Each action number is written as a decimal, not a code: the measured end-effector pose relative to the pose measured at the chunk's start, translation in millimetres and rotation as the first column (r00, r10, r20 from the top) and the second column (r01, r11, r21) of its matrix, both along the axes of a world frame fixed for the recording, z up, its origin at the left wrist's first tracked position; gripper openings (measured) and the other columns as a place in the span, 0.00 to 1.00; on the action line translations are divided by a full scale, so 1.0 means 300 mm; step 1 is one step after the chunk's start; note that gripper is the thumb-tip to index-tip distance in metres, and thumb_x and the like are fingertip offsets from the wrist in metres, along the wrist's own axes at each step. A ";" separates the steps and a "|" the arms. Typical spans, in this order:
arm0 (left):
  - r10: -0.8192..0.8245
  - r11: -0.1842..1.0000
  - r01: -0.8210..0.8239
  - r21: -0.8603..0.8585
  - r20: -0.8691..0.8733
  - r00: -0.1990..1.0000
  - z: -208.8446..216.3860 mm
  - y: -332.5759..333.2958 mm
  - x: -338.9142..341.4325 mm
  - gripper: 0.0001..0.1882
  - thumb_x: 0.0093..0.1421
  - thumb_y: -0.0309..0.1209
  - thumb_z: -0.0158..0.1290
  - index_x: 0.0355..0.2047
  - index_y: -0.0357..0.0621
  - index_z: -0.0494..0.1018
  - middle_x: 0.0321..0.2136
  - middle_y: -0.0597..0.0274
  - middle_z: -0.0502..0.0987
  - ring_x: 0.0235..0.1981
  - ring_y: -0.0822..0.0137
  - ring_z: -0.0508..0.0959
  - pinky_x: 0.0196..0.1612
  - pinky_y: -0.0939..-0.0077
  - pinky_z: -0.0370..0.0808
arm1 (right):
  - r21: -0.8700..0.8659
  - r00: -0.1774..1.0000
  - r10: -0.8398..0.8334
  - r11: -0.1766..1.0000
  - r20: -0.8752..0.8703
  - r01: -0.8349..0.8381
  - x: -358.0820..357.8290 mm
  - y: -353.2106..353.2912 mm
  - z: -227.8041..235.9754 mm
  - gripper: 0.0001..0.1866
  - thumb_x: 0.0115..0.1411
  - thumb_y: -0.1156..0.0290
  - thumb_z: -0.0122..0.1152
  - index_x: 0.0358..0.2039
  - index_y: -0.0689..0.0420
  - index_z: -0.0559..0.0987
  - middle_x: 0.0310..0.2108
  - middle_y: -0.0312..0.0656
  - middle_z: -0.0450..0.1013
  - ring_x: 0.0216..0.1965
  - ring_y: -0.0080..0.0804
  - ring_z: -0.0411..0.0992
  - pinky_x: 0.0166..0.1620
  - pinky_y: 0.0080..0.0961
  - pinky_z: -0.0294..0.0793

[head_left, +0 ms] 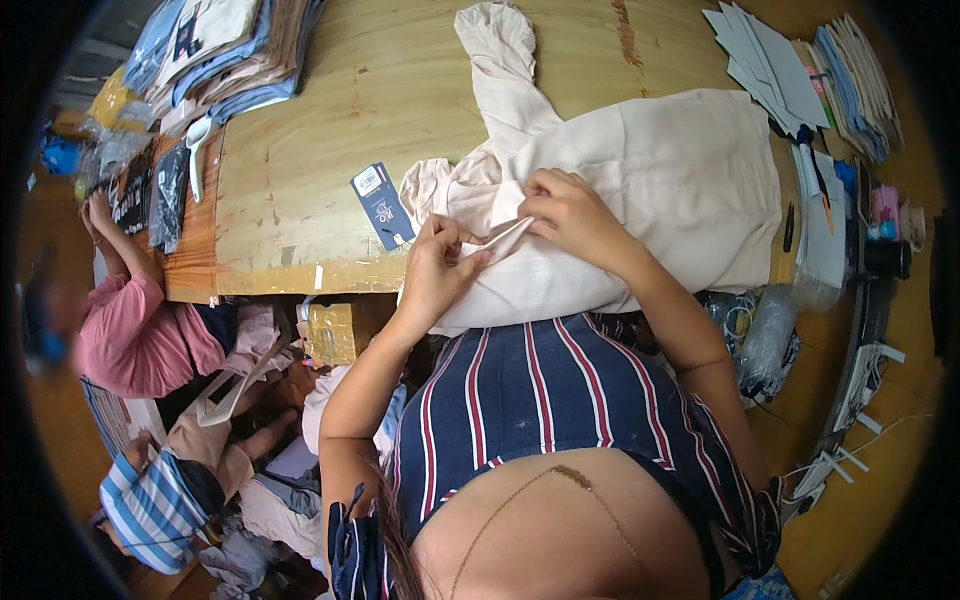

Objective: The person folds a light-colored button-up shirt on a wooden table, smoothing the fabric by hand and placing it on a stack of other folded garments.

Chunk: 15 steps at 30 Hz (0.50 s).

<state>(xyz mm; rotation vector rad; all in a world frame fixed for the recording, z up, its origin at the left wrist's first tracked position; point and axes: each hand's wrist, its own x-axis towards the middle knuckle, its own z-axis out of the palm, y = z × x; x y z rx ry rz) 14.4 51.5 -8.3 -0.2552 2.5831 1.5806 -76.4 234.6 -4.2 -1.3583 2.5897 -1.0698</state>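
Note:
A cream-coloured shirt (660, 170) lies spread on the table, one sleeve (495, 70) stretching toward the far side. Its hem hangs over the near edge against my body. My left hand (437, 272) pinches a folded edge of the shirt's front between thumb and fingers. A short way to the right, my right hand (575, 218) grips the same edge, so the fabric is drawn taut between the two. Just left of the shirt's collar lies a dark blue hang tag (381, 205) with a white sticker.
Folded shirts (225, 55) are stacked at the far left, near a white handheld tool (198, 150). White cards (765, 70) and more folded garments (850, 90) lie at the far right, above scissors (822, 185). A co-worker in pink (140, 335) sits at the left; another person in stripes (165, 505) is below.

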 end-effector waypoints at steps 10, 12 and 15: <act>-0.026 1.000 0.027 -0.005 -0.472 0.881 -0.025 0.213 -0.031 0.10 0.41 0.22 0.56 0.27 0.37 0.74 0.40 0.54 0.69 0.40 0.59 0.70 0.40 0.73 0.68 | -0.148 0.964 -0.256 0.953 0.078 0.265 0.041 0.086 0.175 0.15 0.38 0.82 0.56 0.32 0.59 0.73 0.27 0.43 0.68 0.31 0.38 0.68 0.34 0.28 0.67; 0.034 0.999 -0.012 0.052 -0.451 0.892 0.008 0.222 -0.035 0.10 0.42 0.21 0.55 0.28 0.37 0.74 0.37 0.54 0.71 0.37 0.60 0.71 0.38 0.75 0.69 | -0.168 0.950 -0.312 0.935 0.027 0.312 0.041 0.112 0.178 0.17 0.37 0.84 0.58 0.32 0.61 0.74 0.27 0.42 0.69 0.30 0.32 0.69 0.31 0.22 0.69; 0.064 0.983 0.014 0.184 -0.412 0.909 0.052 0.156 -0.058 0.09 0.43 0.19 0.54 0.29 0.35 0.73 0.30 0.56 0.74 0.31 0.67 0.73 0.35 0.80 0.69 | -0.153 0.915 -0.308 0.923 0.260 0.354 0.032 0.165 0.209 0.15 0.37 0.83 0.60 0.30 0.61 0.75 0.25 0.40 0.69 0.30 0.27 0.69 0.32 0.19 0.68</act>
